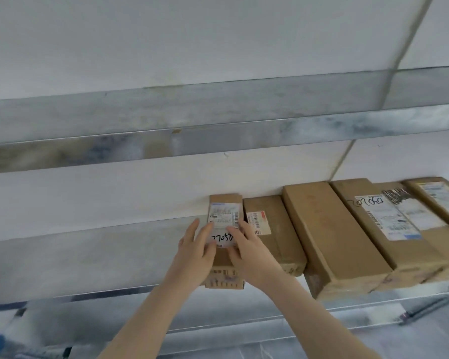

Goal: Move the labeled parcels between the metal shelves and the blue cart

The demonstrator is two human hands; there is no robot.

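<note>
Both our hands, left (196, 251) and right (248, 251), clasp the narrow labeled parcel (224, 229) on the metal shelf (88, 260). Its near end overhangs below our grip, so it could tip off, or nudge the box (272, 229) just right.

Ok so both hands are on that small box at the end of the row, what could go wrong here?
The small box overhangs the shelf edge, so it might tip forward if the left hand or right hand lets go. It also sits tight against the neighbouring box, which could get dragged along.
</note>
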